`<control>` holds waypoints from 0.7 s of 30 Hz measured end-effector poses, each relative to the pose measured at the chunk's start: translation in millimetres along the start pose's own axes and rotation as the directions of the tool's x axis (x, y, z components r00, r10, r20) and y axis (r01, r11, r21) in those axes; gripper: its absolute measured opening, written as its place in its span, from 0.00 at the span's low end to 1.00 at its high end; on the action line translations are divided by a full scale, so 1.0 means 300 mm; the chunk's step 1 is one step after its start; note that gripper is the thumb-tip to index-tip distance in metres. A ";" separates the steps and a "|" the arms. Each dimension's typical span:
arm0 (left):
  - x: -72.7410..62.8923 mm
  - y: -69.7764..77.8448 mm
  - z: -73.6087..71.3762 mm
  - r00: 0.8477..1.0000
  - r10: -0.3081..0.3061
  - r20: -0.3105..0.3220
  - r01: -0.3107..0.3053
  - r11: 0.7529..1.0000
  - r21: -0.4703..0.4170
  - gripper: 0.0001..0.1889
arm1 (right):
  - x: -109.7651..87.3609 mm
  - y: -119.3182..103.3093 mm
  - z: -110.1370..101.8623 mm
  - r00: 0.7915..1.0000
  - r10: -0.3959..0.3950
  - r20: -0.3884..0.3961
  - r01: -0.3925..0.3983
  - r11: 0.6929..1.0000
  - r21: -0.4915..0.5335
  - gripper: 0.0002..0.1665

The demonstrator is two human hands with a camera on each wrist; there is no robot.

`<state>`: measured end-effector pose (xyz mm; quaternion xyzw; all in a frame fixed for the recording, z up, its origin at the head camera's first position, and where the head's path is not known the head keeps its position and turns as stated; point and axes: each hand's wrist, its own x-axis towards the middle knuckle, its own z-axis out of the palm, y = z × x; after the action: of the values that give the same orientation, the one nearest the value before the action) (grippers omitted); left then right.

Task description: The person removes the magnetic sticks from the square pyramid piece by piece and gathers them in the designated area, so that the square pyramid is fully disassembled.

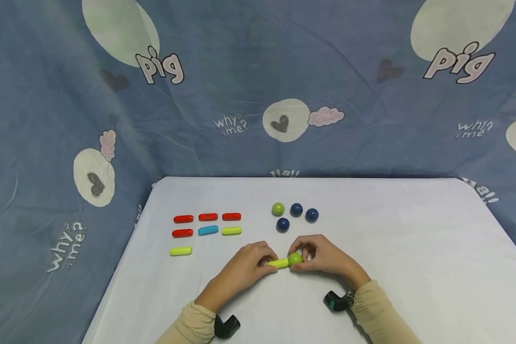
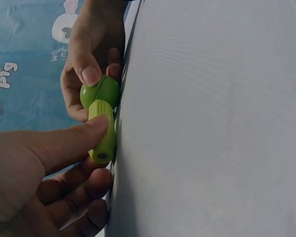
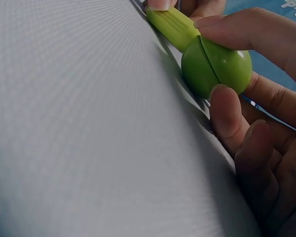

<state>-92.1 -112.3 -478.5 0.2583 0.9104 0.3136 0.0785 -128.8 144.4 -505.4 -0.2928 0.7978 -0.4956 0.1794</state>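
Note:
Between thumb and fingers, my left hand (image 1: 250, 264) pinches a yellow-green ribbed rod (image 1: 278, 263) with a dark spot on its near end, seen in the left wrist view. My right hand (image 1: 325, 255) pinches a glossy green ball (image 1: 295, 259) that has a seam line around it. Rod and ball touch end to end, just above or on the white table; whether they are joined I cannot tell. In the right wrist view the ball (image 3: 216, 68) sits between thumb and fingertips, with the rod (image 3: 172, 28) running off its far side.
Left on the white table (image 1: 413, 248) lie several red rods (image 1: 208, 217), a blue rod (image 1: 208, 230) and two yellow-green rods (image 1: 180, 251). Behind the hands are another green ball (image 1: 278, 209) and three dark blue balls (image 1: 296, 209). A printed blue cloth (image 1: 241, 71) hangs behind.

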 end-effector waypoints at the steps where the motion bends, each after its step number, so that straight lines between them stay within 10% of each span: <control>1: -0.001 -0.001 -0.001 1.000 0.002 0.000 -0.002 1.000 -0.001 0.08 | 0.001 0.000 0.000 1.000 0.000 0.002 0.000 1.000 0.002 0.17; 21: -0.025 -0.035 -0.069 0.990 -0.129 0.058 0.128 0.991 0.029 0.09 | -0.003 -0.004 -0.015 0.999 0.021 -0.027 -0.021 1.000 -0.010 0.17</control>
<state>-96.5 -134.2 -468.6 0.2094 0.9263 0.2884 0.1224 -130.5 147.7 -502.4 -0.2787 0.8058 -0.4933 0.1723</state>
